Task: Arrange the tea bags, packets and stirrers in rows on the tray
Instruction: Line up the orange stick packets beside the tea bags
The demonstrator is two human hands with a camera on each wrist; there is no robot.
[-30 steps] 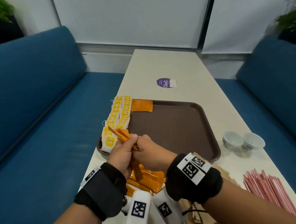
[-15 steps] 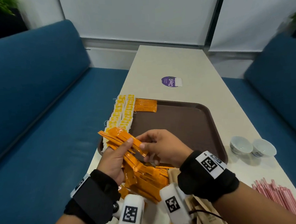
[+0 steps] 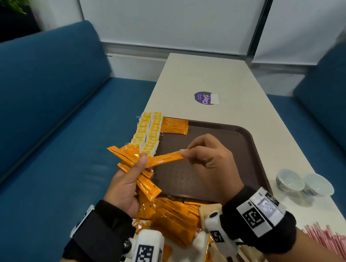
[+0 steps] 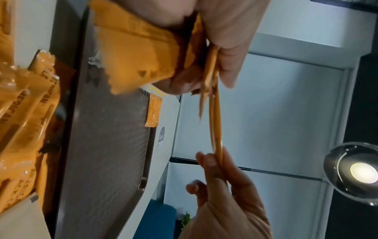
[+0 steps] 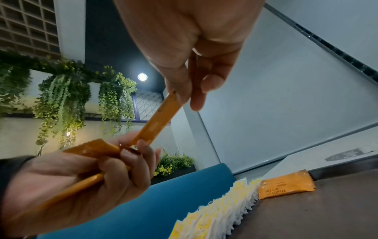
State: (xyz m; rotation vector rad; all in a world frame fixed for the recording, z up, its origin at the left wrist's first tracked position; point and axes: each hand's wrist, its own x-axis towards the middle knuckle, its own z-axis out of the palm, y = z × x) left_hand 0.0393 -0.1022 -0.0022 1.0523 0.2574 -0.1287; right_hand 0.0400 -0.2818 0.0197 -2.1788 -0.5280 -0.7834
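My left hand (image 3: pixel 130 174) grips a fanned bundle of orange coffee packets (image 3: pixel 126 156) above the tray's near left corner. From that bundle one single orange packet (image 3: pixel 165 158) sticks out to the right, and my right hand (image 3: pixel 192 152) pinches its far end between thumb and fingertips. The same pinch shows in the right wrist view on the packet (image 5: pixel 157 119), and in the left wrist view on its edge (image 4: pixel 216 129). On the brown tray (image 3: pixel 220 144), two rows of yellow tea bags (image 3: pixel 149 132) run along the left side, with a few orange packets (image 3: pixel 175 126) at the far left corner.
A loose heap of orange packets (image 3: pixel 174 216) and brown paper sachets lies at the table's near edge. Pink stirrers (image 3: pixel 335 242) lie at the near right, and two small white cups (image 3: pixel 302 181) stand right of the tray. Blue sofas flank the table; a purple sticker (image 3: pixel 204 97) lies beyond the tray.
Both hands rose from the heap with the bundle. The hands drew apart, and my right hand moved right, drawing one packet sideways out of the bundle held by my left.
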